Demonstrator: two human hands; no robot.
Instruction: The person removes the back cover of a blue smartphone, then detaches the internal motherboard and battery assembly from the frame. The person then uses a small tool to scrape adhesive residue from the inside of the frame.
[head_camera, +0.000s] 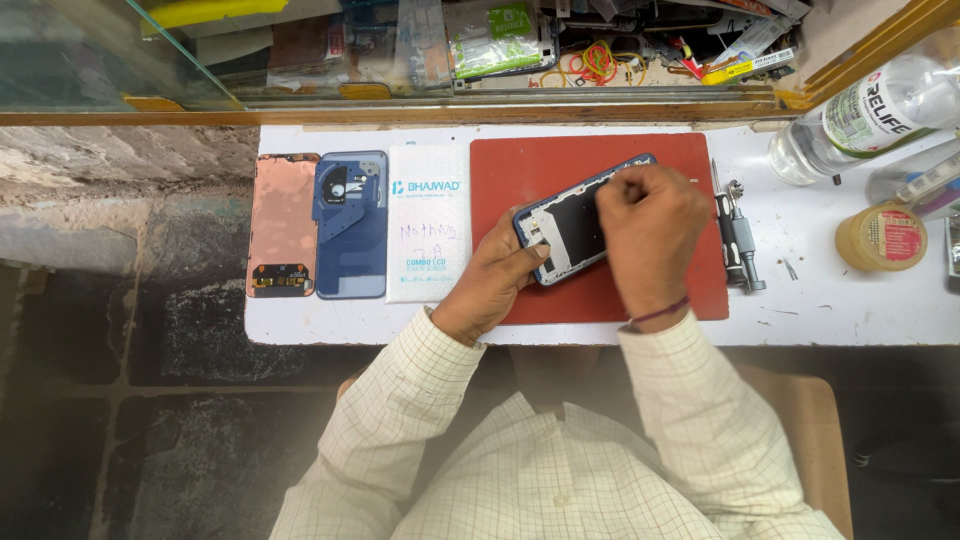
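Left hand (492, 283): gripped the lower left edge of the opened blue-framed smartphone (572, 225), thumb on the frame, fingers wrapped beneath.
Right hand (650, 232): fingers bunched and pinched down on the phone's upper right part; whether a tool or small part was between the fingertips — cannot tell.
Phone position: lay tilted on the red rectangular work mat (610, 160), dark inner side up, held between both hands.
Mat position: sat on the white worktable (830, 310), right of centre.
Left of mat: a white padded envelope with blue print and handwriting (428, 222), just beside the mat.
Further left: a blue phone back cover with inner parts showing (352, 225), touching a copper-coloured flat panel (283, 225) at the table's left end.
Right of mat: a black-and-silver precision screwdriver (738, 235) lay just beside the mat edge.
Far right: a round yellow jar with a red label (882, 238); a clear plastic bottle (860, 115) lay on its side above it.
Wrist: a dark red thread band (658, 314) on the right wrist.
Sleeves: cream checked shirt (560, 470).
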